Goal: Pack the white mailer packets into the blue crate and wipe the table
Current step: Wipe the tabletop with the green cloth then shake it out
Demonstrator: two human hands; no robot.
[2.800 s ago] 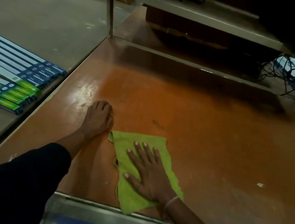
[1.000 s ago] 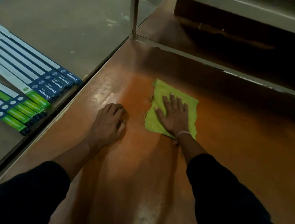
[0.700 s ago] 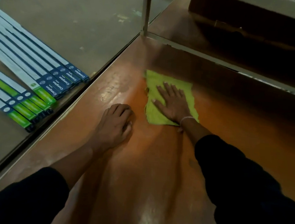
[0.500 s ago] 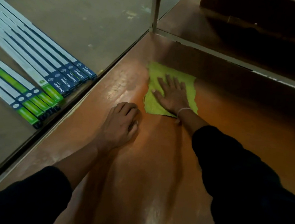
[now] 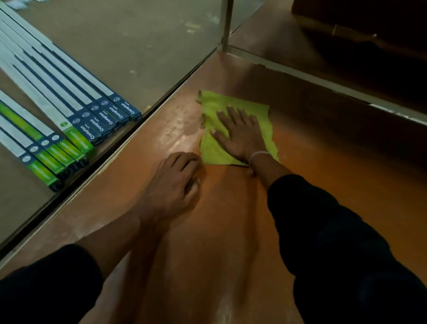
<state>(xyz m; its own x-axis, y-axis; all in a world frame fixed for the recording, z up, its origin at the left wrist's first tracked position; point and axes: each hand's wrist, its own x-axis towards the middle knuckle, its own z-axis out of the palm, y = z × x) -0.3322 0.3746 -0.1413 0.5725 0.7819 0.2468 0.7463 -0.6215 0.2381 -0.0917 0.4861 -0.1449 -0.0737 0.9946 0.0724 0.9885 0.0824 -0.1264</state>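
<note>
Orange-brown laminate covers the table (image 5: 226,240) in my head view. My right hand (image 5: 243,136) presses flat, fingers straight and spread, on the green cloth (image 5: 238,107) near the far left corner. My left hand (image 5: 174,186) rests knuckles-up with fingers curled under, holding nothing, just beside the cloth's near edge. Long boxes (image 5: 56,112) lie on the floor past the left edge.
</note>
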